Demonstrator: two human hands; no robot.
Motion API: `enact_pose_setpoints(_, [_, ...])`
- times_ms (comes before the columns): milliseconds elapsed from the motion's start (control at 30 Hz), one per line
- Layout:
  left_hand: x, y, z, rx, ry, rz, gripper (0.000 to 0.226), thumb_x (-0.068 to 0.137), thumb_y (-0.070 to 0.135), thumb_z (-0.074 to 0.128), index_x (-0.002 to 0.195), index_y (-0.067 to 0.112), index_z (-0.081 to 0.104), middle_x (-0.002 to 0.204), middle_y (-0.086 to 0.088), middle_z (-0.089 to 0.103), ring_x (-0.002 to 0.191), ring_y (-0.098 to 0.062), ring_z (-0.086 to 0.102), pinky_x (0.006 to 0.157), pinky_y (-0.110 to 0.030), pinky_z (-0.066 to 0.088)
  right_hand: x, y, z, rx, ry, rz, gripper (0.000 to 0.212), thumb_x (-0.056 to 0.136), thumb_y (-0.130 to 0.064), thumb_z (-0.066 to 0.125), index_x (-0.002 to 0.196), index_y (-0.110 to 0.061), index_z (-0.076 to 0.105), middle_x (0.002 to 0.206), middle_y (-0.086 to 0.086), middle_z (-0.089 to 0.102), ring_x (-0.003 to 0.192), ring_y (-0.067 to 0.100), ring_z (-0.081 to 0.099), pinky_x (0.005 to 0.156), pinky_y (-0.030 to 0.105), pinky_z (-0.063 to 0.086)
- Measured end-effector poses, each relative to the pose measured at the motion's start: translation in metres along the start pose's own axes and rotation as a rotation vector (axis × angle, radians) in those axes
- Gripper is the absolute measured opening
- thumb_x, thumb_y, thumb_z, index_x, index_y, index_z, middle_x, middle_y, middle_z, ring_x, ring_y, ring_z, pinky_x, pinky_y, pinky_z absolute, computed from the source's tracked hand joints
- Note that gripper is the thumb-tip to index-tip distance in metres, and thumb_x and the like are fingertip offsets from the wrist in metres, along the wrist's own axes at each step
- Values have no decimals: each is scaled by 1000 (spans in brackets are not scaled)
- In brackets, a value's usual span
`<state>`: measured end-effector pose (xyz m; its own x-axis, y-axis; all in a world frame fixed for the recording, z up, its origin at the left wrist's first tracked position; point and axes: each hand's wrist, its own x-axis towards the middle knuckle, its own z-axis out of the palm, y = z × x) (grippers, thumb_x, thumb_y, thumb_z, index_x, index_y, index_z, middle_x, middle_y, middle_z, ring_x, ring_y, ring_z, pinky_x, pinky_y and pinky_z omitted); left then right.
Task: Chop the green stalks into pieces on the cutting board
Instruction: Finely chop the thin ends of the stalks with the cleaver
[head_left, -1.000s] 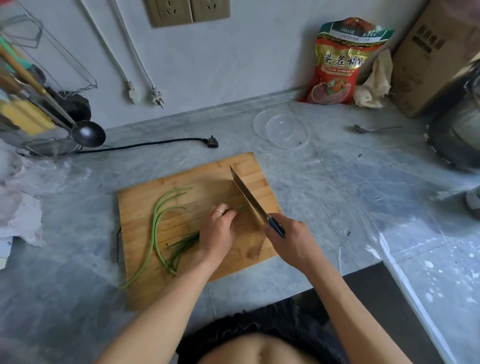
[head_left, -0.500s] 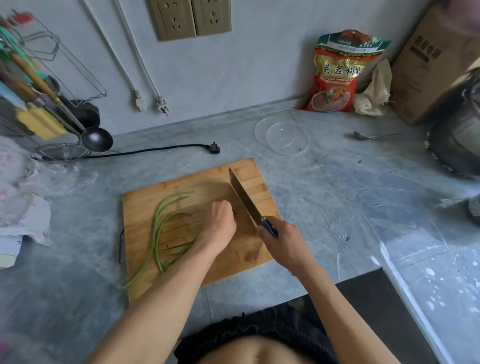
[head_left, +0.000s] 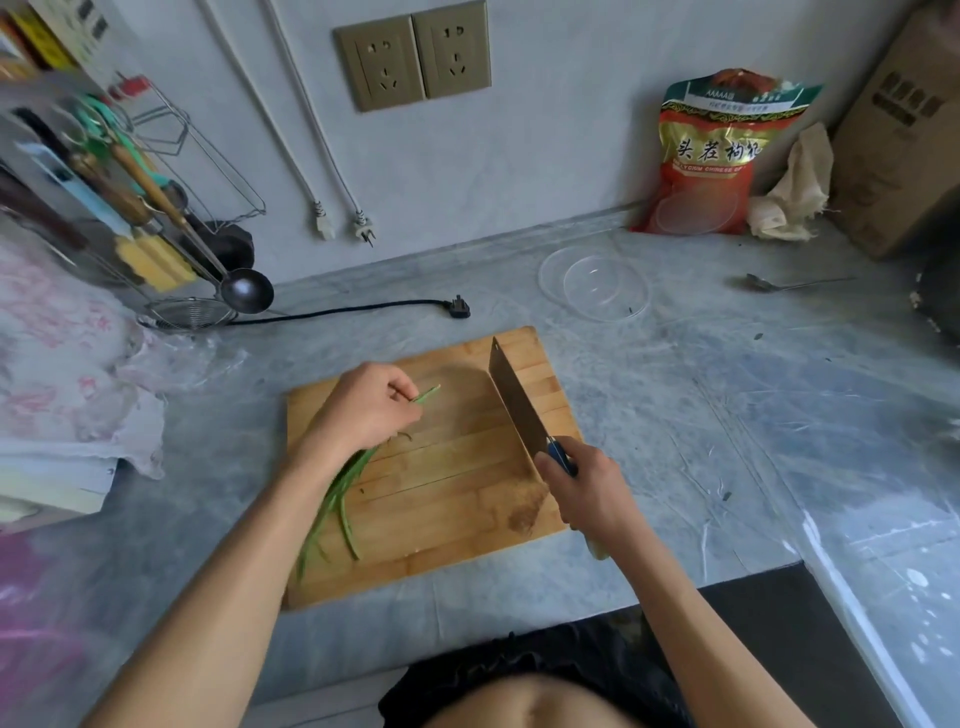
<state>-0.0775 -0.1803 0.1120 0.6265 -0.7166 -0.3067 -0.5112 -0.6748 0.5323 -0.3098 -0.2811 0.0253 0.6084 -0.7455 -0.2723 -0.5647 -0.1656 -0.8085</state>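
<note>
My left hand (head_left: 370, 408) is curled around a bunch of green stalks (head_left: 337, 499) over the left part of the cutting board (head_left: 457, 499). Their tips poke out past my fingers toward the right, and the long ends trail back under my wrist toward the near left corner of the board, one or two reaching just past its edge. My right hand (head_left: 587, 488) grips the blue handle of the knife (head_left: 517, 402), fingers wrapped tight around it. The blade runs from my hand toward the far edge of the board, standing on its edge along the right side of the board; I cannot tell whether it touches the wood. The blade and the stalk tips are apart, with bare board between them.

The board lies on a grey marble counter (head_left: 701, 415). Beyond it, to the far right, sits a clear glass dish (head_left: 594, 283), with a spoon (head_left: 789, 283) further right and a red bag (head_left: 711, 156) leaning against the wall. A black cord (head_left: 353, 310) lies on the counter past the far left of the board, and a ladle (head_left: 244, 290) hangs from the rack on the left
</note>
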Motion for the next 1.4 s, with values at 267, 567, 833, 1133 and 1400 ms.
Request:
enact_pose_setpoints(267, [9,-17,65,83,-88,122,17,84,8,67,92,22,70,89,5,65,81,-12,60,72,-22,47,7,-4,1,15,5,15,21,97,-36,53,81,-23,57,68,9,62,61,29,62,60,47,57])
enact_pose_setpoints(567, [9,-41,127,68,125,239,32,89,23,71,120,13,69,112,-1,61,102,-19,59,86,-33,52,-7,11,-10,6,36,5,25,97,-32,55,81,-12,56,67,17,58,56,31,54,55,43,48])
enact_pose_setpoints(833, [12,-48,131,-15,164,249,22,88,22,73,109,16,74,103,2,64,90,-15,64,77,-27,54,-8,16,-10,93,52,51,27,96,-31,55,84,-7,57,72,23,59,57,36,57,48,44,50])
enact_pose_setpoints(1133, [4,-57,149,58,344,491,16,81,2,77,96,7,78,91,0,71,77,-18,67,67,-26,53,-10,18,-7,-48,52,-82,24,96,-28,56,80,-10,54,62,13,51,48,19,39,46,26,35])
enact_pose_setpoints(1400, [13,-45,166,-16,367,445,15,84,1,67,94,7,76,92,-5,69,75,-27,66,58,-35,54,-10,16,-10,-127,-23,-162,24,95,-31,55,77,-16,55,58,2,48,50,17,39,49,29,32])
